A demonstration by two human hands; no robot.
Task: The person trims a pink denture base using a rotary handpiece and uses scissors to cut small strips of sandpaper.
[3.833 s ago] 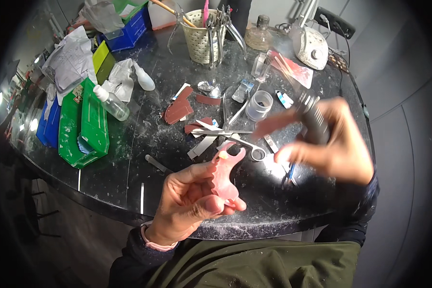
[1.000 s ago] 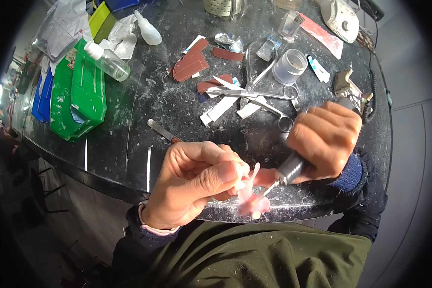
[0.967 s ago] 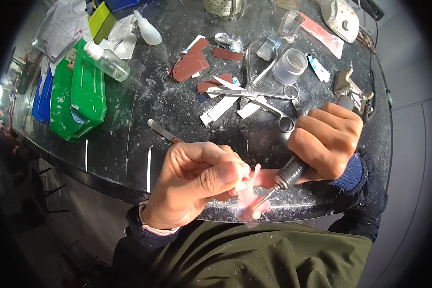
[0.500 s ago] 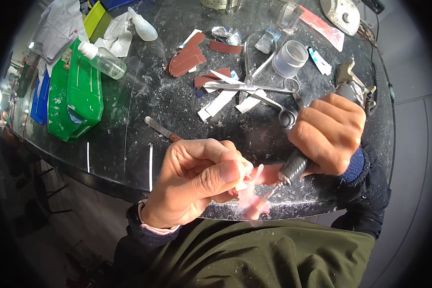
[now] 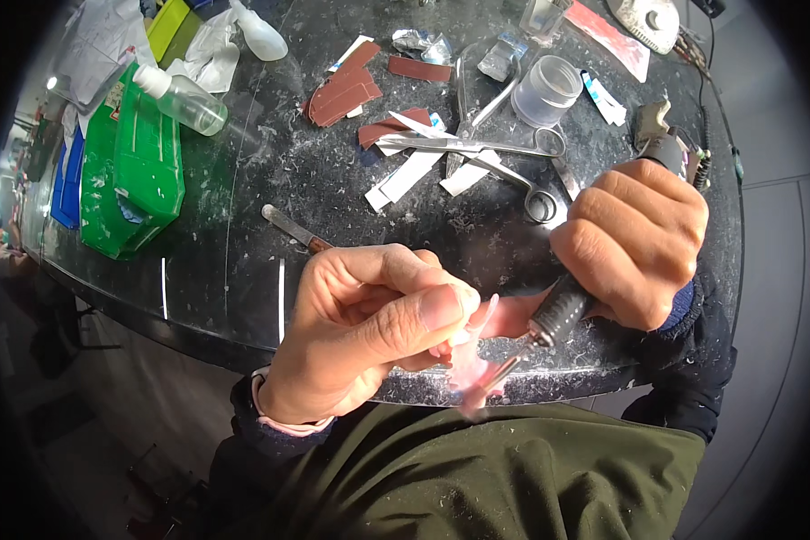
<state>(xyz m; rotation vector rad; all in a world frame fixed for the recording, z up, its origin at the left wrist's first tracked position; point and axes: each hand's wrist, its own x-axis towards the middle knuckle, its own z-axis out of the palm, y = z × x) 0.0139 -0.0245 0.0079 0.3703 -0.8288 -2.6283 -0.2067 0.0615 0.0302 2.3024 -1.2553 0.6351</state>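
Note:
My left hand (image 5: 360, 337) pinches a thin pink denture plate (image 5: 473, 367) between thumb and fingers at the table's near edge; small white parts show by the thumb tip. A dark rotary handpiece (image 5: 564, 310) is in my right fist (image 5: 634, 243), slanting down to the left. Its metal shank ends in a blurred grinding bit (image 5: 480, 396), which overlaps the lower edge of the plate; whether they touch I cannot tell. A finger of my right hand reaches across behind the plate toward my left hand. My left fingers hide much of the plate.
Scissors (image 5: 477, 144) lie beyond my hands among brown sandpaper pieces (image 5: 344, 94) and white strips. A clear jar (image 5: 547, 90) stands to their right. A knife (image 5: 292, 227) lies behind my left hand. Green bins (image 5: 135, 171) and a clear bottle (image 5: 182, 101) are at left.
My right hand and the handpiece have shifted slightly to the right. The view has moved a little, while my left hand keeps its pinch on the plate.

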